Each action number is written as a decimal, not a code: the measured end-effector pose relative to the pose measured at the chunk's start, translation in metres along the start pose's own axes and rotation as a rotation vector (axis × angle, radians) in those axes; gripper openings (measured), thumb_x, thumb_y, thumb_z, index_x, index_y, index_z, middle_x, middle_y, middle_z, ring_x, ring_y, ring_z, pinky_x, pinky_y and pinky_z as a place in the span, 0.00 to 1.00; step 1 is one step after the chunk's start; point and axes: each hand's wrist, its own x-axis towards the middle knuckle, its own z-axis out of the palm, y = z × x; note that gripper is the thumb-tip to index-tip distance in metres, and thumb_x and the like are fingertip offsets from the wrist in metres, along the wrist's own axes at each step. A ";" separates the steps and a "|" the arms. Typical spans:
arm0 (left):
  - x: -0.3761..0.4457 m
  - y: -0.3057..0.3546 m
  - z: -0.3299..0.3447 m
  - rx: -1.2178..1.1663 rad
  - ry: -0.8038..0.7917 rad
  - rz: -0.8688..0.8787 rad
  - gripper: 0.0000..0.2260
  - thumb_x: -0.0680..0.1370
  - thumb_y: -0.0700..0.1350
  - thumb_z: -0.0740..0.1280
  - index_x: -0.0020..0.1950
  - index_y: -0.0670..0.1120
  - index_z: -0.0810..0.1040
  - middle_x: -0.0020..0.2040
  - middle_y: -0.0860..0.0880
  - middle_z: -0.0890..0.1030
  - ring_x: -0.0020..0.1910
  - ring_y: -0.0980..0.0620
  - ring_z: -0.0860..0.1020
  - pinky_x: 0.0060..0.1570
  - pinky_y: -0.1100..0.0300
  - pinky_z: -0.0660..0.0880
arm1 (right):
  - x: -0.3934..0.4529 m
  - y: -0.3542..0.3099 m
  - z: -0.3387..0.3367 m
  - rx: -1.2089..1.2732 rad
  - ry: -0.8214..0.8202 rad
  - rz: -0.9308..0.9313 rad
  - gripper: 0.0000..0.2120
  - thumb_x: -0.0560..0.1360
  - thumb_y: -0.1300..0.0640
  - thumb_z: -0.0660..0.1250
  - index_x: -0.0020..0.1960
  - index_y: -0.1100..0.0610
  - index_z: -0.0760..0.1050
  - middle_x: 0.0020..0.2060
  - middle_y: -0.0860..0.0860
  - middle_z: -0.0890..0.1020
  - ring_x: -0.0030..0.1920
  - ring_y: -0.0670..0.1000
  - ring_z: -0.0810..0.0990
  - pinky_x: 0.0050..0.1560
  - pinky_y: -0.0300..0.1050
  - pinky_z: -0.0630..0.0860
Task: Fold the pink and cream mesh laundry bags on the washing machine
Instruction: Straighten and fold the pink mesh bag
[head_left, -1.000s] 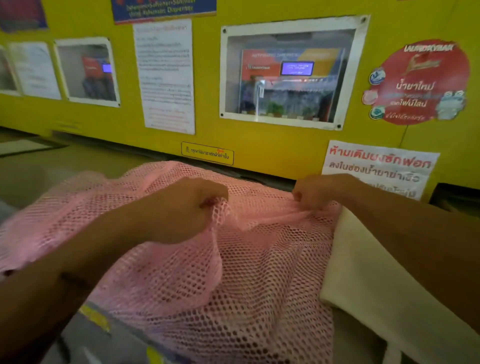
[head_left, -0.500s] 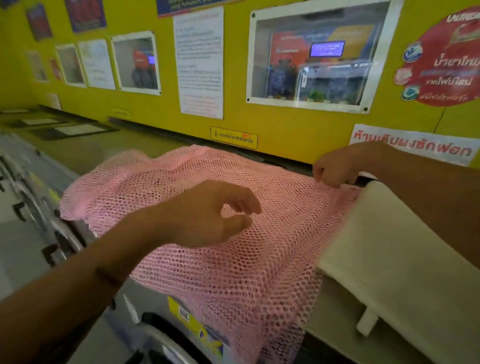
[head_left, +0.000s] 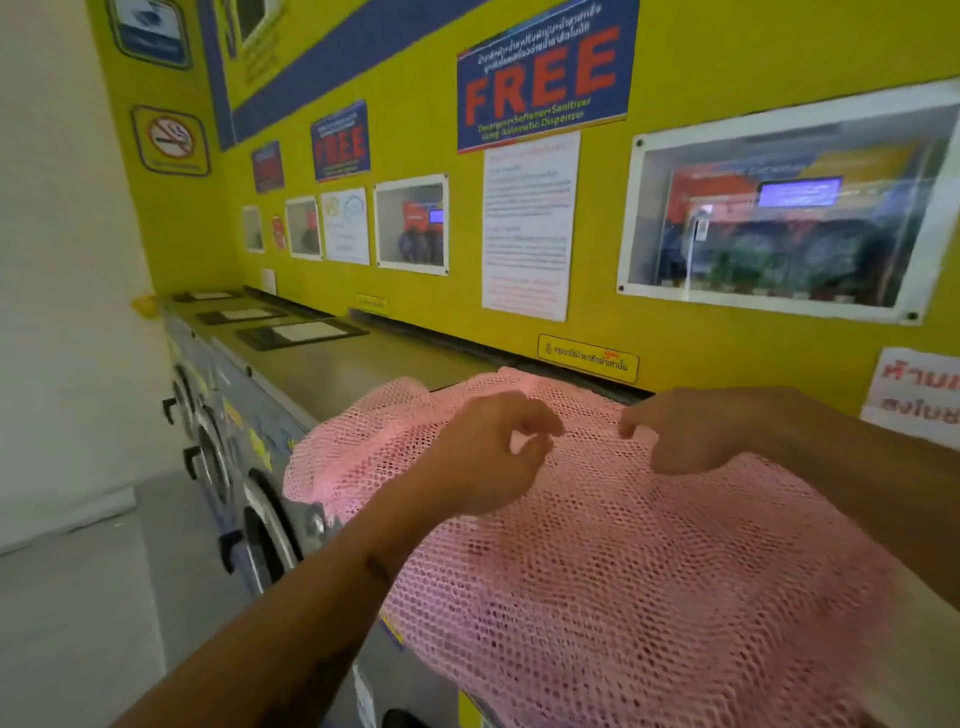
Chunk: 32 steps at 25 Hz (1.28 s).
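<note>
Head view, taken from left to right: a row of front-loading washing machines (head_left: 249, 467) runs along the yellow wall (head_left: 415, 62), and the pink mesh bag (head_left: 623, 571) lies spread across the top of the nearest one, its left edge rumpled and its near edge hanging over the front. The left hand (head_left: 483, 457) hovers over the bag's upper middle with fingers loosely curled and thumb apart from them, pinching nothing that I can see. The right hand (head_left: 685, 436) sits just beside it, knuckles up and fingers bent down toward the mesh; whether it nips the netting or only rests on it cannot be told (the fingertips are hidden). A pale strip at the far right edge may be the cream bag, too blurred to be sure.

Judging by the unfolded sheet, the pink bag is only being laid out and smoothed. The next move likely calls for taking an edge in both hands and bringing it evenly across.
</note>
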 end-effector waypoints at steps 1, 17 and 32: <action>0.006 -0.020 -0.012 -0.001 0.078 -0.053 0.09 0.77 0.43 0.65 0.52 0.51 0.82 0.50 0.54 0.82 0.48 0.59 0.78 0.51 0.60 0.76 | 0.006 -0.015 -0.002 0.003 -0.001 -0.040 0.27 0.77 0.57 0.60 0.75 0.48 0.61 0.73 0.52 0.66 0.64 0.52 0.70 0.56 0.46 0.71; 0.038 -0.261 -0.089 0.300 0.179 -0.514 0.05 0.78 0.43 0.60 0.45 0.50 0.74 0.42 0.45 0.80 0.35 0.51 0.75 0.31 0.59 0.67 | 0.233 -0.153 -0.026 0.081 0.255 -0.029 0.24 0.79 0.44 0.52 0.73 0.50 0.66 0.75 0.54 0.67 0.72 0.59 0.66 0.72 0.61 0.61; 0.064 -0.247 -0.017 0.393 -0.512 -0.288 0.29 0.78 0.65 0.42 0.78 0.58 0.52 0.80 0.50 0.52 0.78 0.49 0.50 0.73 0.37 0.43 | 0.262 -0.106 -0.004 0.305 0.284 0.015 0.37 0.75 0.34 0.58 0.78 0.49 0.56 0.79 0.51 0.56 0.78 0.54 0.54 0.75 0.57 0.53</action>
